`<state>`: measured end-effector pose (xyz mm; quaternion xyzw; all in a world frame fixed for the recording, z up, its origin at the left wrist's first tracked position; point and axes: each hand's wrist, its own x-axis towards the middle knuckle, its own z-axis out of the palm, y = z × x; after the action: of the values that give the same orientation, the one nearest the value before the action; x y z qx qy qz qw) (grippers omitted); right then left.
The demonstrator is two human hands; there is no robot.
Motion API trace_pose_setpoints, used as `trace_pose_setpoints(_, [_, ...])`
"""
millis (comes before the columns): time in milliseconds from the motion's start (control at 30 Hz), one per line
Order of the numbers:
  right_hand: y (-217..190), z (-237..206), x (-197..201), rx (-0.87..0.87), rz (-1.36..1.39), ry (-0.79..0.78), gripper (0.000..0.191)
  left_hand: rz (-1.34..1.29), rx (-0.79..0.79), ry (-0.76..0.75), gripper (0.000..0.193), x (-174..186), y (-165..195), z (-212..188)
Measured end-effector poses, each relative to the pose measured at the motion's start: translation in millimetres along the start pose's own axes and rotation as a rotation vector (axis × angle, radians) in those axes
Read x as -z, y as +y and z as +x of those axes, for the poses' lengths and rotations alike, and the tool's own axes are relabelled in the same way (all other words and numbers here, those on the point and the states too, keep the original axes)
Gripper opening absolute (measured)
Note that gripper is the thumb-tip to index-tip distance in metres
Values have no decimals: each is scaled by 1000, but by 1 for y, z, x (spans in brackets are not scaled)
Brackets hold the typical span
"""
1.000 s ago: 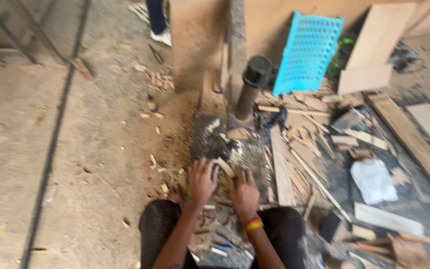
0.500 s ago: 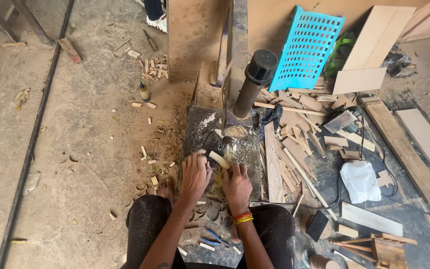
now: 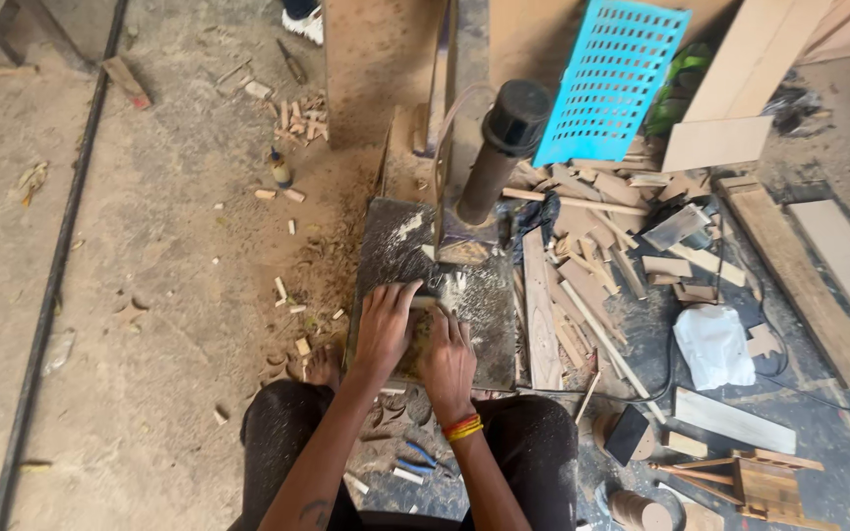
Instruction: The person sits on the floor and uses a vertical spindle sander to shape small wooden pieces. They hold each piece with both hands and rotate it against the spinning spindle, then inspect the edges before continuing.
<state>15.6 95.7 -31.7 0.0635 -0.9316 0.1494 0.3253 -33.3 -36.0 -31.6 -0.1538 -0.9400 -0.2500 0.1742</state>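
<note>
Near edge of the dusty work plate: left hand and right hand side by side, both pressed flat, fingers spread, on a small wooden piece. No pinching grip; piece held down against the plate, mostly hidden under the palms. Shape of the piece not readable, so degree of finish cannot be told. Shavings and chips beside the plate's left edge point to cutting well under way. Far edge of plate: upright dark post of the machine. To the right, offcuts heaped on the floor; beyond, a blue perforated crate.
</note>
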Motion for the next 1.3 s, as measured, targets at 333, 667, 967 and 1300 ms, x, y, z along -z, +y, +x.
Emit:
trace_pose_setpoints(333, [-21,27,-5,-139,75,-445,28,-129,40,147,42,0,-17,21])
trace_pose_setpoints(667, [-35,27,5,-146,103,-257,47,-199,32,136,38,4,-10,19])
trace_pose_setpoints(967, [-37,29,2,-181,46,-314,42,-174,63,97,32,8,-3,26])
trace_pose_setpoints(1300, [-36,23,-4,-179,41,-280,31,-171,90,141,26,-2,-3,24])
